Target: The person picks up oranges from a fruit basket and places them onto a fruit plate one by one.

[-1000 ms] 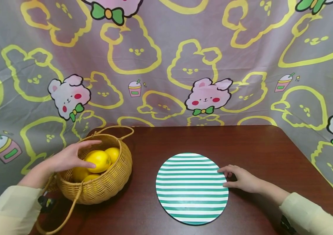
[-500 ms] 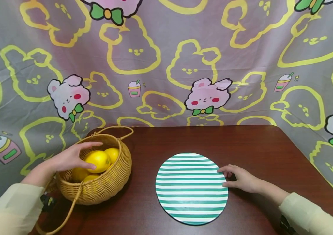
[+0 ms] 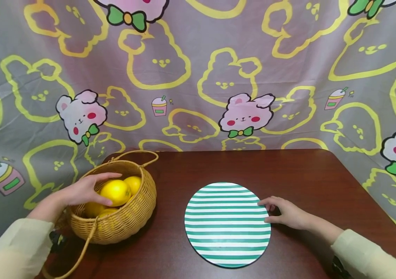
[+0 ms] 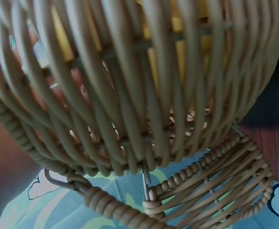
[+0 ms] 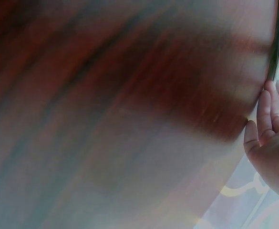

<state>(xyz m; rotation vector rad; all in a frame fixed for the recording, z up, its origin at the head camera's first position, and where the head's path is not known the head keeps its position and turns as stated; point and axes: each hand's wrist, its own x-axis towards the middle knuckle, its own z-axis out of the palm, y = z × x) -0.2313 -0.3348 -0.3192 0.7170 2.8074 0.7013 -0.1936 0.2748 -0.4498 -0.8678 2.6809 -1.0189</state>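
Observation:
At the left of the head view, a wicker basket (image 3: 128, 221) holds several lemons. My left hand (image 3: 84, 190) reaches over its rim, with index finger and thumb spread around the top lemon (image 3: 115, 192). The index finger is stretched out above this fruit, and the thumb lies along its near side. Basket weave (image 4: 125, 86) fills the left wrist view and hides most of that hand. A flat round board (image 3: 227, 224) with green and white stripes lies on the table. My right hand (image 3: 286, 212) has its fingertips and thumb tip at the board's right edge, fingers loosely bent.
One basket handle (image 3: 86, 248) hangs down toward the near left, the other (image 3: 149, 153) leans out at the back. The brown wooden table (image 3: 288, 170) ends at a patterned cloth (image 3: 191, 89) behind and at the sides.
My left hand has sunk slightly lower around the top lemon. The right hand and the striped board have stayed in place.

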